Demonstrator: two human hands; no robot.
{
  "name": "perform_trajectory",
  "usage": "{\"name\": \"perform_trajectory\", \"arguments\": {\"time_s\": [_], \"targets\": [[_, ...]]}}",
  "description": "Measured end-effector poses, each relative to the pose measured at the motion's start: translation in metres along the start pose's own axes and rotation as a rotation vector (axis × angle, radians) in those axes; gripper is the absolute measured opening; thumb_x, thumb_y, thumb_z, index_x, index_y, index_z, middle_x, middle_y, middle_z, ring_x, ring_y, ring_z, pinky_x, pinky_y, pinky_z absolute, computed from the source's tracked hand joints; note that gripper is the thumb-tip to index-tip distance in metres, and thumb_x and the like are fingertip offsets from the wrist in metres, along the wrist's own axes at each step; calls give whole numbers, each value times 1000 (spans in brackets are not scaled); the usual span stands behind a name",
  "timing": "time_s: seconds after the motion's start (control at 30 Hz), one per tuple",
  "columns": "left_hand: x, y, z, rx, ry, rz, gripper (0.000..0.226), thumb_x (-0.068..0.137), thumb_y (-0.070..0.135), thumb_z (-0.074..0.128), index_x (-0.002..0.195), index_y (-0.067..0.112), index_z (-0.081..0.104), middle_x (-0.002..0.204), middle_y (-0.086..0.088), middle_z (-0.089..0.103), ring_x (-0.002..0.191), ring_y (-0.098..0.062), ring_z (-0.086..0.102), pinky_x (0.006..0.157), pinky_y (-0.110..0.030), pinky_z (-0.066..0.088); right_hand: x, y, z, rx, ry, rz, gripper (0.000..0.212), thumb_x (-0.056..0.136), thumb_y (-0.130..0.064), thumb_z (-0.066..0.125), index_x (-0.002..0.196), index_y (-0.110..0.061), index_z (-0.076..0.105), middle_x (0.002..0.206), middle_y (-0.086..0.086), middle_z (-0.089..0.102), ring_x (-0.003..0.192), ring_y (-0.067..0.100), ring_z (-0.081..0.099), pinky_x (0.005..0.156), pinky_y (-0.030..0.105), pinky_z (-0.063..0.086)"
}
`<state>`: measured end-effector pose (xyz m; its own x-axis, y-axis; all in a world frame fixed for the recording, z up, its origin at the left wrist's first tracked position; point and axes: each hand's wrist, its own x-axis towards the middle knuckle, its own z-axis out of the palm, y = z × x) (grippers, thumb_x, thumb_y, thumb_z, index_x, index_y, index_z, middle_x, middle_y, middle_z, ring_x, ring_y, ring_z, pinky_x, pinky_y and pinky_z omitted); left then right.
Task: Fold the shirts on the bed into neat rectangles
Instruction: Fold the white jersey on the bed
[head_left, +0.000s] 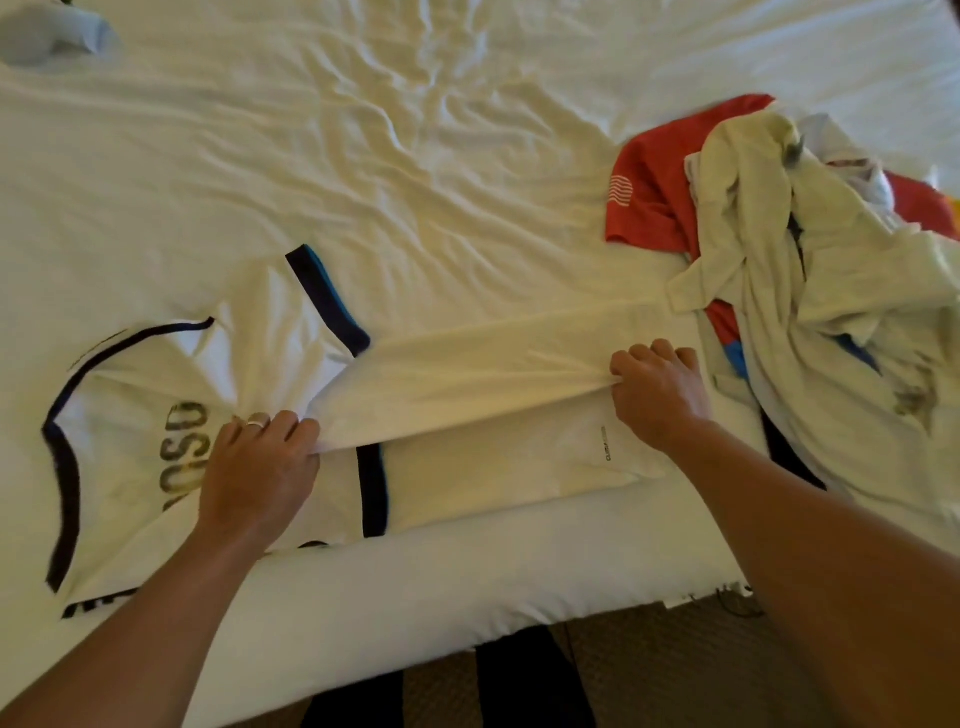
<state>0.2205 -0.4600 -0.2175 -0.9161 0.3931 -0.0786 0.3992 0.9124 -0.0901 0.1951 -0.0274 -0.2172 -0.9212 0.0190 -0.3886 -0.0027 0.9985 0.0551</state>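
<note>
While the white jersey (467, 395) lies sideways near the front edge of the bed (363, 156), collar to the left, both hands grip the edge of a fold running across its middle. Left hand (260, 467), ring on one finger, pinches the fold just right of the gold chest lettering; fingers curled round cloth. Right hand (657, 392) pinches the same fold near the hem end. Navy-trimmed sleeve (327, 299) points away from the person. Unfolded pile at right: red shirt (654, 182) beneath a crumpled pale garment (831, 270).
</note>
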Motion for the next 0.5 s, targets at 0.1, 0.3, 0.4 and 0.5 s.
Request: {"name": "perform_trajectory", "arguments": {"time_s": [0.1,0.3,0.4,0.5], "targets": [[-8,1,3,21,9,-2,13,88,15,53,82,6,61,77,-13,55,66,-37,57,61,-45,33,-7,2,5,9,29,4,17,92,-17,53,103,-16,66,101,3,65,101,27,51,91,40,34],[-16,3,6,67,-136,-11,30,91,22,47,78,5,68,81,-13,58,74,-38,56,64,-46,31,-20,1,8,-8,-67,1,14,91,-24,51,96,-20,64,96,0,61,98,24,49,91,39,36],[-13,9,3,13,-178,-47,41,86,35,47,73,5,72,82,-11,58,77,-36,53,67,-45,30,-22,-2,7,40,-146,33,17,90,-33,49,93,-22,62,94,-3,59,98,24,50,93,40,35],[-3,18,2,-38,-77,-99,43,87,37,48,69,5,70,77,-10,52,72,-33,48,67,-44,29,-18,-3,4,219,-90,137,21,91,-31,46,77,-18,56,81,-3,53,86,24,50,89,43,42]]}}
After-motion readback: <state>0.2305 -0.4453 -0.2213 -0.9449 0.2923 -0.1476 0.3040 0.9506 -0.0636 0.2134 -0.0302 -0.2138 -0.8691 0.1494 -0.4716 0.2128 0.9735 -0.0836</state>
